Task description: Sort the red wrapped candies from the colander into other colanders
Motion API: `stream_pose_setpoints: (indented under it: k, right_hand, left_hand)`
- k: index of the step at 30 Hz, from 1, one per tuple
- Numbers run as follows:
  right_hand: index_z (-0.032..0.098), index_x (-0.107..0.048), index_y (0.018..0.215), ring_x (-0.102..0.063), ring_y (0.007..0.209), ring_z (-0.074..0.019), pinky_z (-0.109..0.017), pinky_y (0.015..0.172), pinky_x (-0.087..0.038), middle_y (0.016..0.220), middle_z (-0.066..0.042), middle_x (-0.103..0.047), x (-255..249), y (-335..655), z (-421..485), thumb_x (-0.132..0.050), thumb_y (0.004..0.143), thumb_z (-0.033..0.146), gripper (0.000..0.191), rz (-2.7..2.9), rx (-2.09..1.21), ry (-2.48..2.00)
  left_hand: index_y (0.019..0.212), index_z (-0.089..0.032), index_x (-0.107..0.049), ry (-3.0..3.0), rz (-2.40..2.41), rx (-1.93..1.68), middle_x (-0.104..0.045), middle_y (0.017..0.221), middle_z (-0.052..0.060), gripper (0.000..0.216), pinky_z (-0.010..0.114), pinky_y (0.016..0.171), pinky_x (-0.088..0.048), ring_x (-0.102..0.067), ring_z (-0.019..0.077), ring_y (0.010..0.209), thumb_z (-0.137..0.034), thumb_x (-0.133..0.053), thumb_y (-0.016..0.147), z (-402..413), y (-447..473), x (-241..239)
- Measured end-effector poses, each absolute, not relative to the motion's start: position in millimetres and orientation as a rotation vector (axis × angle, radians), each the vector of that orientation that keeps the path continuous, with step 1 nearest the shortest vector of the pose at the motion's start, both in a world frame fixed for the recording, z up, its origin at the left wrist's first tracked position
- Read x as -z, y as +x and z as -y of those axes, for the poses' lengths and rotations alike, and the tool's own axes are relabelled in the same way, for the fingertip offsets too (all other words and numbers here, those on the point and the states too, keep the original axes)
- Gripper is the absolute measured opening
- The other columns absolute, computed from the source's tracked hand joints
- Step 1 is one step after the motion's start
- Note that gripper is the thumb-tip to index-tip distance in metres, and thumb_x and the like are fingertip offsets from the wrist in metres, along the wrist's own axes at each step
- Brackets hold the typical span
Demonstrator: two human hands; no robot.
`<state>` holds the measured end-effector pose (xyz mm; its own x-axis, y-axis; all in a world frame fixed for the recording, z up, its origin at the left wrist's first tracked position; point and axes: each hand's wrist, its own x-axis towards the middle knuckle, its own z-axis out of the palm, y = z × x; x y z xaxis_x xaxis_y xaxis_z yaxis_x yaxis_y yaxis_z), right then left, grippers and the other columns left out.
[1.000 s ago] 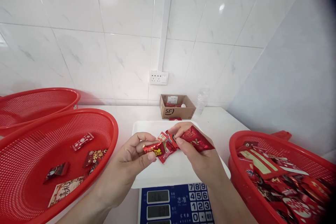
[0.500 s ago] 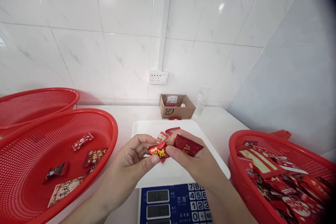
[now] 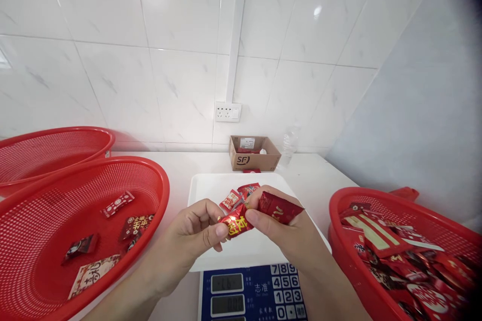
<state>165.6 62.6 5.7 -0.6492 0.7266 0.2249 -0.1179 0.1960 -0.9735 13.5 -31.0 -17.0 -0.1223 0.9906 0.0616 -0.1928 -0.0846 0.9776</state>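
A shiny red candy with yellow lettering is stretched between my two hands, above the white pan of a digital scale. My left hand pinches its left end between thumb and fingers. At its upper right end, the thumb and fingertips of my right hand are closed. A dark red packet also sits in my right hand, held along the fingers. Behind the hands, a red-and-white packet and a red packet lie on the pan, partly hidden.
At left, a red mesh basket holds several packets; another red basket stands behind it. On the right is a red basket full of packets. A cardboard box and a clear plastic bottle stand near the tiled wall.
The shiny red candy has shifted slightly right and turned, showing more of its lettered face. My right hand and the dark red packet have moved a little right.
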Motion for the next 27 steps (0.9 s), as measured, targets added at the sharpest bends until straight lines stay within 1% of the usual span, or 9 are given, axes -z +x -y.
stream_pose_setpoints:
  k: [6,13,15,17,19,21,23,27]
  right_hand:
    - [0.021,-0.058,0.067,-0.049,0.060,-0.0123,-0.025,0.056,-0.039,0.064,0.003,-0.056,-3,166,-64,-0.065,0.076,0.028,0.013,1.757,-1.578,-0.539]
    - [0.021,-0.059,0.067,-0.047,0.058,-0.0109,-0.024,0.056,-0.040,0.065,0.003,-0.055,2,164,-65,-0.066,0.078,0.028,0.014,1.771,-1.473,-0.514]
    - [0.021,-0.061,0.069,-0.048,0.059,-0.0113,-0.024,0.056,-0.040,0.063,0.003,-0.055,6,163,-68,-0.067,0.080,0.032,0.016,1.771,-1.477,-0.468]
    - [0.021,-0.063,0.074,-0.049,0.059,-0.0121,-0.025,0.056,-0.041,0.062,0.003,-0.056,9,162,-70,-0.066,0.082,0.042,0.022,1.774,-1.504,-0.405]
    - [0.021,-0.066,0.079,-0.051,0.061,-0.0132,-0.026,0.057,-0.043,0.065,0.001,-0.058,11,160,-72,-0.064,0.083,0.050,0.029,1.786,-1.540,-0.362]
    - [0.020,-0.067,0.081,-0.054,0.065,-0.0143,-0.027,0.060,-0.045,0.069,-0.001,-0.061,10,159,-70,-0.063,0.082,0.053,0.033,1.838,-1.564,-0.300]
    - [0.020,-0.067,0.079,-0.057,0.069,-0.0149,-0.027,0.063,-0.047,0.073,-0.001,-0.064,8,158,-67,-0.066,0.082,0.049,0.029,1.871,-1.598,-0.238]
    - [0.022,-0.067,0.076,-0.061,0.070,-0.0128,-0.023,0.066,-0.050,0.072,0.003,-0.067,4,157,-60,-0.071,0.082,0.036,0.015,1.756,-1.706,-0.265]
  left_hand:
    - [0.068,-0.020,-0.058,1.114,-1.131,-1.444,-0.055,0.067,-0.003,0.030,0.022,0.066,-0.039,-0.046,0.0122,0.070,-0.045,-0.069,0.080,35,13,21]
    - [0.066,-0.019,-0.059,1.184,-1.215,-1.536,-0.054,0.067,-0.003,0.029,0.022,0.066,-0.038,-0.047,0.0114,0.069,-0.041,-0.067,0.083,37,12,24]
    - [0.067,-0.019,-0.061,1.160,-1.191,-1.573,-0.057,0.067,-0.003,0.026,0.021,0.065,-0.039,-0.049,0.0110,0.069,-0.039,-0.069,0.082,36,13,24]
    - [0.069,-0.020,-0.063,1.132,-1.135,-1.633,-0.061,0.067,-0.003,0.023,0.020,0.065,-0.041,-0.051,0.0105,0.068,-0.038,-0.070,0.081,36,14,24]
    - [0.070,-0.020,-0.065,1.108,-1.081,-1.695,-0.064,0.067,-0.003,0.020,0.019,0.064,-0.042,-0.053,0.0097,0.067,-0.036,-0.071,0.081,37,16,24]
    - [0.071,-0.021,-0.067,1.091,-1.054,-1.739,-0.066,0.068,-0.004,0.017,0.018,0.065,-0.043,-0.055,0.0089,0.066,-0.034,-0.072,0.081,38,16,23]
    - [0.072,-0.021,-0.068,1.082,-1.051,-1.758,-0.067,0.069,-0.004,0.016,0.018,0.065,-0.044,-0.055,0.0084,0.066,-0.034,-0.072,0.081,39,17,23]
    - [0.071,-0.020,-0.066,1.088,-1.087,-1.700,-0.065,0.068,-0.004,0.019,0.018,0.065,-0.044,-0.054,0.0085,0.067,-0.037,-0.072,0.080,39,18,21]
